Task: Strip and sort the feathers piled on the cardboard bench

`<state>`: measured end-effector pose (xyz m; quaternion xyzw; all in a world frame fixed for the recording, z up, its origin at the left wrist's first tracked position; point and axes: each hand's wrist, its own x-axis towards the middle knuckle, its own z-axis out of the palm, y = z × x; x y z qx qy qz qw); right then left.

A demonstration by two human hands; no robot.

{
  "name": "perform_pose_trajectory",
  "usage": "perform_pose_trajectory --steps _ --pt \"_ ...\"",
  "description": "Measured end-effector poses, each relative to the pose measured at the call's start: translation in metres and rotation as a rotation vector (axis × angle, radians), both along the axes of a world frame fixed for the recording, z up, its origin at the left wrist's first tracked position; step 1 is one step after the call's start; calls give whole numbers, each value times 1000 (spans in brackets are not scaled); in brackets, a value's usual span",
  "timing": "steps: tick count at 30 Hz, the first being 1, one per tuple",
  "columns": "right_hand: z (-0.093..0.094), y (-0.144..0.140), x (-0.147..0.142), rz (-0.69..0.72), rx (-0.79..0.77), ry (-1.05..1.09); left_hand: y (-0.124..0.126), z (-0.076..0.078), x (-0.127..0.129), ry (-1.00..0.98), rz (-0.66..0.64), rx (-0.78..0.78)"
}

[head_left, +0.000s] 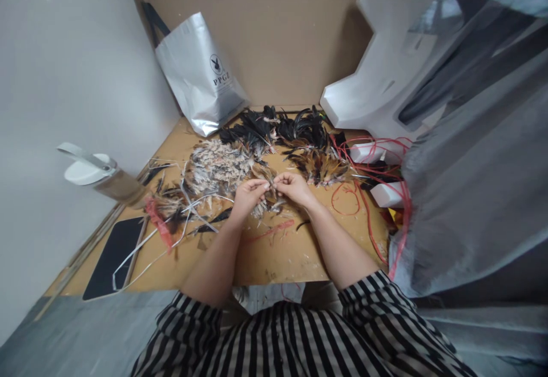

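Observation:
My left hand (pixel 249 193) and my right hand (pixel 293 186) meet at the middle of a brown work board (pixel 274 257). Together they pinch a small bunch of brown and pale feathers (pixel 269 193) between the fingertips. Just behind my left hand lies a heap of speckled pale feathers (pixel 216 166). A pile of black feathers (pixel 278 126) lies further back. Rust-and-black feathers (pixel 321 167) lie just beyond my right hand.
A silver shopping bag (pixel 199 75) leans at the back left. A lidded bottle (pixel 103 177) and a dark phone (pixel 113 257) sit at the left. White strips (pixel 171 234), red cords (pixel 368 194), white foam blocks (pixel 387 193) and grey fabric (pixel 475 183) crowd the sides.

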<state>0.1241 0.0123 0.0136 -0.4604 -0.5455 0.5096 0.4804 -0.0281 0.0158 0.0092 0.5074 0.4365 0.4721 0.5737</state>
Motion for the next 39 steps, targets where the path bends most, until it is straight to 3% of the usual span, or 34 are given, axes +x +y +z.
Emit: perform_pose_trajectory --steps 7,14,23,31,36,39 --pt "5 -5 -5 25 24 -123 0 0 2 0 75 68" --pt "12 -5 3 -90 -1 0 4 3 -9 -70 48 101" --pt "19 -12 1 169 -102 108 4 6 -11 -213 5 85" --pt "21 -17 -2 379 -220 34 6 6 -13 -472 -54 29" --pt "16 -18 -9 391 -281 87 5 6 -14 -530 -75 17" --pt "14 -14 -6 303 -293 139 5 7 -15 -587 -76 0"
